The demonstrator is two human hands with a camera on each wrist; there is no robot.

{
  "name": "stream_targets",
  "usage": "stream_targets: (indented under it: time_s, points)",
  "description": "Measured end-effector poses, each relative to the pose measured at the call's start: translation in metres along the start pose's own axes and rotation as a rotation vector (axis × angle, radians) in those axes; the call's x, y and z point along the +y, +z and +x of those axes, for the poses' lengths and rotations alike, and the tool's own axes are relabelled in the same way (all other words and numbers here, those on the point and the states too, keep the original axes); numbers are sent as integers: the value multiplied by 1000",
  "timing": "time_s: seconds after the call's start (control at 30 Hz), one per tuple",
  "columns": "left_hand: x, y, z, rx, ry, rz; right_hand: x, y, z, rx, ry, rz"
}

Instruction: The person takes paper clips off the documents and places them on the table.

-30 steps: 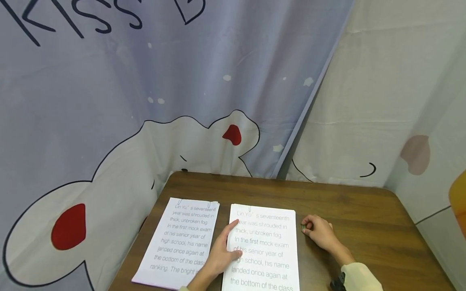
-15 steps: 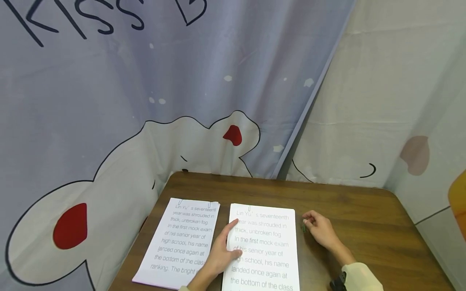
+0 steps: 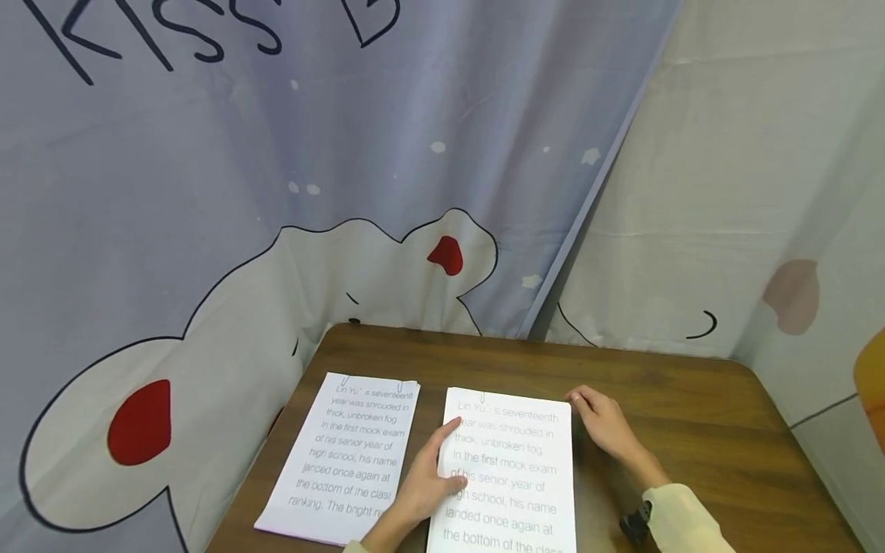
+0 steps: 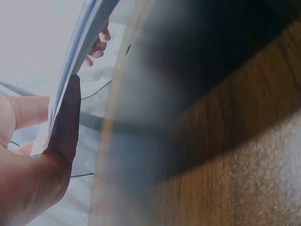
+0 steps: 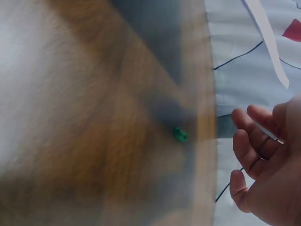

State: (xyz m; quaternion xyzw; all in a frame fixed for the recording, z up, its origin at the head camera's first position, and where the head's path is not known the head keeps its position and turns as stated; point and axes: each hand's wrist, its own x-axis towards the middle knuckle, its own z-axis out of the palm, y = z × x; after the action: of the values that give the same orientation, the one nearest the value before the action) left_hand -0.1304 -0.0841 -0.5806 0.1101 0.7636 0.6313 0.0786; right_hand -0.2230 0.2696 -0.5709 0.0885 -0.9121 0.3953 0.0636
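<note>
My left hand (image 3: 420, 485) grips the left edge of a stack of printed sheets (image 3: 515, 468), with fingers on both faces of it. In the left wrist view the stack (image 4: 89, 40) is held up off the table. A paper clip (image 3: 482, 398) sits on its top edge. My right hand (image 3: 608, 426) is at the stack's upper right corner, fingers loosely bent. The right wrist view has those fingers (image 5: 256, 143) just under the sheet corner (image 5: 277, 61), seemingly holding nothing. A small green clip-like piece (image 5: 179, 134) lies on the table below, hidden in the head view.
Left of the held stack lies another printed stack (image 3: 339, 461) on the brown wooden table (image 3: 677, 399), with two paper clips along its top edge. A printed curtain (image 3: 387, 153) hangs behind the table's far edge.
My right hand has let go of the small green piece and moved up to the stack's corner. The held stack and left hand have shifted slightly right in the head view.
</note>
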Motion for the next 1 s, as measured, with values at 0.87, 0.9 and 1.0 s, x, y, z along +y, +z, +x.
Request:
stream_targets:
  time_s: [0.87, 0.9, 1.0]
  points:
    - [4, 19, -2, -28, -9, -64, -60, 21, 19, -70, -135, -101]
    - [5, 19, -2, -28, -7, -66, -62, 22, 20, -70, -142, -104]
    - [5, 19, -2, -36, 5, -86, -67, 25, 22, -76, -162, -94]
